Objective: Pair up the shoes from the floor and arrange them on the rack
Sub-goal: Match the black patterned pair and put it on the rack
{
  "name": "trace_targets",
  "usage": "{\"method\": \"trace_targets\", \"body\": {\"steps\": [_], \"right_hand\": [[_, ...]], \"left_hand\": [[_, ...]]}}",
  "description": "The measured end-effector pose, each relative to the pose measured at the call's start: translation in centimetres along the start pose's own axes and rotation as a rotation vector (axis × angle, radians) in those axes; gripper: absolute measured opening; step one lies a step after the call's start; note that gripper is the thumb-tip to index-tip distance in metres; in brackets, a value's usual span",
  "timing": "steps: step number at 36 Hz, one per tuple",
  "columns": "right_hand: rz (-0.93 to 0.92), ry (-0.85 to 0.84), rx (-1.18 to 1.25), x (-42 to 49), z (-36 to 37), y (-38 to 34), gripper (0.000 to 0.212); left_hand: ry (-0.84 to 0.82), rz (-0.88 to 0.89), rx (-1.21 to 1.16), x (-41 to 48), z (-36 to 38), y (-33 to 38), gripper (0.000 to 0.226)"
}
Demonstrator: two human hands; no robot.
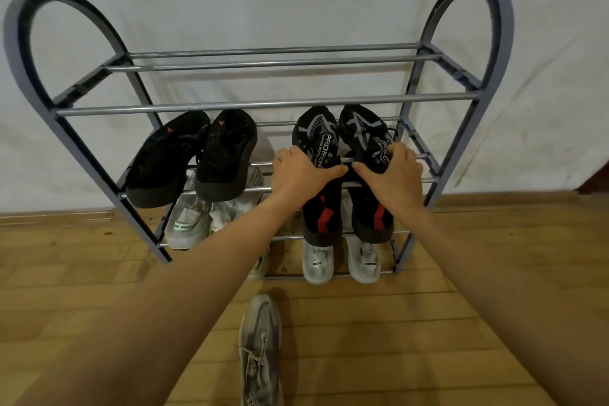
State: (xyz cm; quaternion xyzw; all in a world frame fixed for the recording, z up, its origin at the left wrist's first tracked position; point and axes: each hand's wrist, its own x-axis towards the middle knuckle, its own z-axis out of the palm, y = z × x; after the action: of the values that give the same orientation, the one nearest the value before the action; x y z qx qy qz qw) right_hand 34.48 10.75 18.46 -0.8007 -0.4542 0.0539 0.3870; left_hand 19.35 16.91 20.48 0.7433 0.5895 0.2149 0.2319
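A lone grey sneaker (260,349) lies on the wooden floor (412,323), in front of the rack (270,105). On the right half of the middle shelf, the left hand (300,171) grips the left black shoe (321,208) and the right hand (392,175) grips the right black shoe (370,208) (thumbs nearly meeting between them). A dark pair (191,158) sits to their left, with pale sneakers (318,262) below.

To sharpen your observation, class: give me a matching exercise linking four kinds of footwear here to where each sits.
Things: 1 grey sneaker; 2 black-and-red shoes; 3 white shoes; 4 black shoes with orange marks.
Places: A middle shelf, left; B bottom shelf; C floor before the rack; D middle shelf, gripped by left hand and right hand.
Pairs: 1-C; 2-D; 3-B; 4-A.
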Motion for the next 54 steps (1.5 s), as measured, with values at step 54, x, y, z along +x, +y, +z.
{"method": "trace_targets", "body": {"steps": [54], "right_hand": [[-0.386, -0.943, -0.423, -32.9, 22.0, 1.9, 0.052]], "left_hand": [[-0.545, -0.4, 0.14, -26.0, 3.5, -36.8, 0.079]]}}
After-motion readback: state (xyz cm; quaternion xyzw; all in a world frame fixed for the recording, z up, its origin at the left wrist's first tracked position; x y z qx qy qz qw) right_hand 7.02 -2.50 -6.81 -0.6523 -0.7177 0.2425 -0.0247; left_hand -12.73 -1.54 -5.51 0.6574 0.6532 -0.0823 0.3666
